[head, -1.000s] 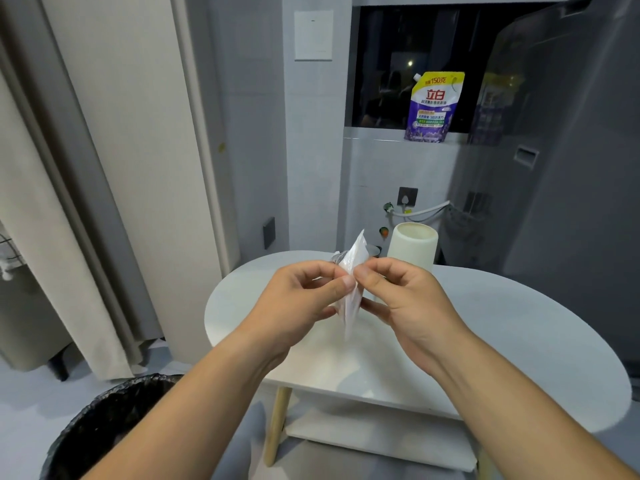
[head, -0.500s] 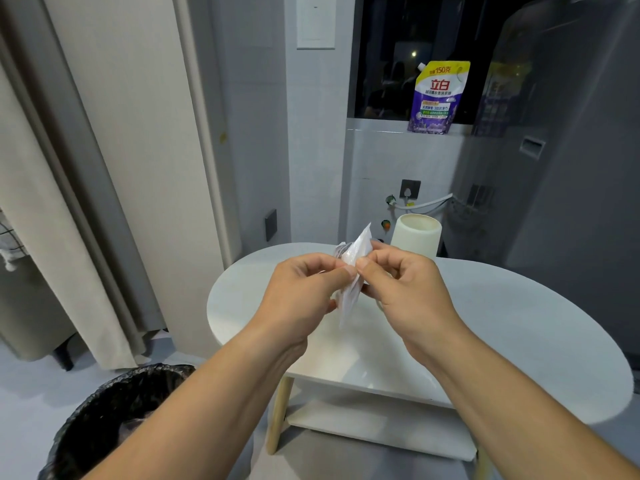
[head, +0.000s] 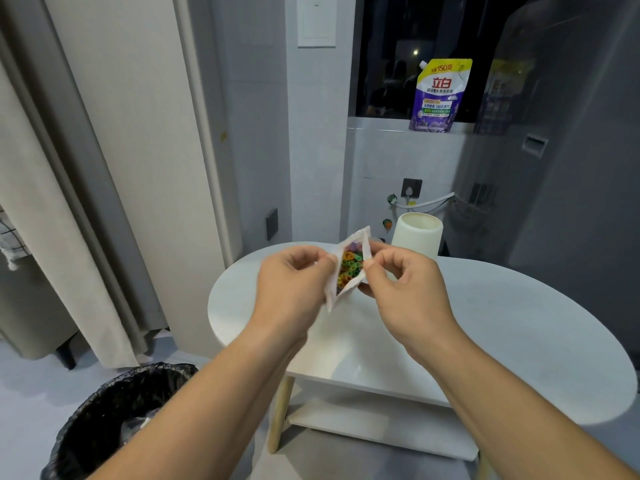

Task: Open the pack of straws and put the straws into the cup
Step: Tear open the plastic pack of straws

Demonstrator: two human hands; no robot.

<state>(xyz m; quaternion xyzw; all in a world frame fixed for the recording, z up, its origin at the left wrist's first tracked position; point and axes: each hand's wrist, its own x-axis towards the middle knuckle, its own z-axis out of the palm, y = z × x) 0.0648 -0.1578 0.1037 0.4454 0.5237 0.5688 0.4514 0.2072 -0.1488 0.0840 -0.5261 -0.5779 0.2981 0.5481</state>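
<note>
- Sitting nearest the camera, bottom left on the floor, is a round bin lined with a crinkly black plastic bag [head: 114, 420].
- Both bare forearms reach up from the bottom edge and meet over the near end of a white oval table [head: 519, 341]. It has pale wooden legs and a white lower shelf [head: 374, 427].
- The left hand [head: 294, 289] pinches the left lip of a small clear plastic pack [head: 356, 239] between thumb and forefinger, with the other fingers curled in.
- The right hand [head: 408, 296] does the same on the right lip, a thumb-and-forefinger pinch with the rest of the fingers loosely curled.
- The pack is held up in the air between the two hands, above the table and not touching it. Its mouth is pulled into a diamond-shaped gap facing the camera.
- Inside that gap you can see the round ends of a bundle of multicoloured straws [head: 350, 266], green, orange, yellow and purple. They're all in the pack.
- Just behind the right hand, a plain cream cylindrical cup [head: 417, 233] stands upright at the table's far edge. I can't see what's inside it.
- Further back there's a grey tiled wall with a socket and a white hose.
- On the ledge under the dark window stands a purple and yellow detergent pouch [head: 440, 95].
- A beige curtain [head: 52, 202] hangs at far left.
</note>
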